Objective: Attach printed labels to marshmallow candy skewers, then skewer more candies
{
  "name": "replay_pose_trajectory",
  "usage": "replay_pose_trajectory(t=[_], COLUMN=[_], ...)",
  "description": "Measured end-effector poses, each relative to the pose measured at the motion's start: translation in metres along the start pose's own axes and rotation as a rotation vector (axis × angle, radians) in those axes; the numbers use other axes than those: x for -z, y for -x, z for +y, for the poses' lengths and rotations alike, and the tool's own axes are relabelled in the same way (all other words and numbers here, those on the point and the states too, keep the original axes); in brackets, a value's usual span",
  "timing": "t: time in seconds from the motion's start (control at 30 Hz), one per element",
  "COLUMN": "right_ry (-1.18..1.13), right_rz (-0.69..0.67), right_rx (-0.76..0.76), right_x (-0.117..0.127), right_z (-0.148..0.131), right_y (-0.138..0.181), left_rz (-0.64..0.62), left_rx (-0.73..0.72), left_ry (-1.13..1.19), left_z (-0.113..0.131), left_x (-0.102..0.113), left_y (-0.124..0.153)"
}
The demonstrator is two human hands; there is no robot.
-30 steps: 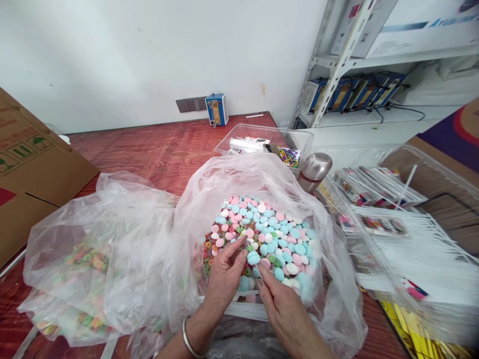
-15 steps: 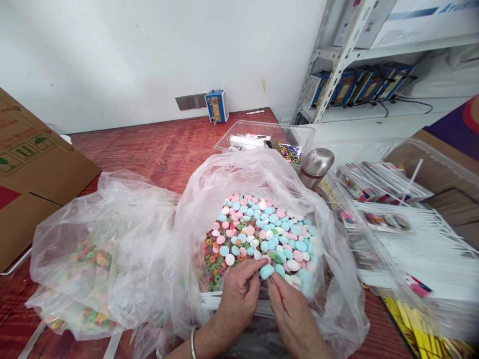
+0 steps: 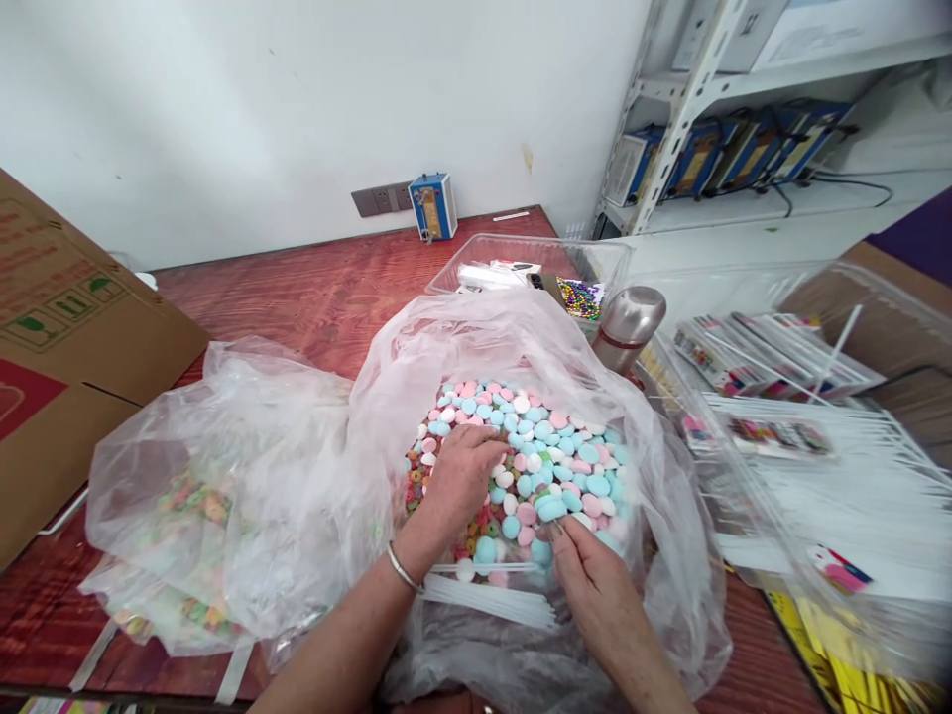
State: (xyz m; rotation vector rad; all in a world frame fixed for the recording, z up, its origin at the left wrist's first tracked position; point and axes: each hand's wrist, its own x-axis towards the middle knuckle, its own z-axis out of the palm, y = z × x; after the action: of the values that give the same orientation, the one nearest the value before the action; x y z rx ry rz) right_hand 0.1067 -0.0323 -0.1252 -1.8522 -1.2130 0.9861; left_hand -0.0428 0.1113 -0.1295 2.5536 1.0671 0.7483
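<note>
My left hand (image 3: 465,474) reaches over the pile of pink, white and blue round candies (image 3: 542,421), touching it with bent fingers held slightly apart. I see nothing held in it, though the fingertips are partly hidden. Between the fingers of my right hand (image 3: 595,580) is a short stack of candies (image 3: 551,504), with a blue piece in front and green and pinkish bits behind. Whatever joins the stack is hidden by the fingers. Small coloured ring candies (image 3: 476,531) lie along the pile's left side, and a bundle of white sticks (image 3: 495,600) rests at its near edge.
A clear plastic bag (image 3: 416,347) surrounds the pile. Left of it are another bag of ring candies (image 3: 223,496) and a cardboard box (image 3: 81,337). A steel flask (image 3: 630,325) and a clear bin of white sticks (image 3: 840,496) stand to the right.
My left hand has left the right hand and moved up and left onto the candy pile. My right hand keeps the stack, slightly farther right. The white sticks are now more exposed.
</note>
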Motion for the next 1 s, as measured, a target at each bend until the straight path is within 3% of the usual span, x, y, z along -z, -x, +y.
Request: replay_pose_trajectory(t=[0.3, 0.43, 0.57, 0.7, 0.87, 1.0], right_ry=[-0.076, -0.176, -0.237, -0.057, 0.367, 0.455], right_rz=[0.058, 0.145, 0.162, 0.165, 0.095, 0.04], right_rx=[0.006, -0.043, -0.037, 0.023, 0.071, 0.106], right_x=[-0.005, 0.002, 0.008, 0.012, 0.012, 0.01], right_z=[0.012, 0.013, 0.013, 0.005, -0.02, -0.028], right_y=[-0.002, -0.003, -0.003, -0.008, -0.041, -0.07], left_rz=[0.054, 0.132, 0.108, 0.105, 0.093, 0.058], left_rx=[0.153, 0.19, 0.176, 0.239, 0.339, 0.513], left_ry=[-0.081, 0.038, 0.17, 0.231, 0.326, 0.574], left_z=[0.009, 0.021, 0.031, 0.032, 0.026, 0.025], left_x=[-0.002, -0.001, -0.006, -0.011, -0.012, -0.011], left_y=[0.015, 0.006, -0.005, -0.006, 0.0, 0.003])
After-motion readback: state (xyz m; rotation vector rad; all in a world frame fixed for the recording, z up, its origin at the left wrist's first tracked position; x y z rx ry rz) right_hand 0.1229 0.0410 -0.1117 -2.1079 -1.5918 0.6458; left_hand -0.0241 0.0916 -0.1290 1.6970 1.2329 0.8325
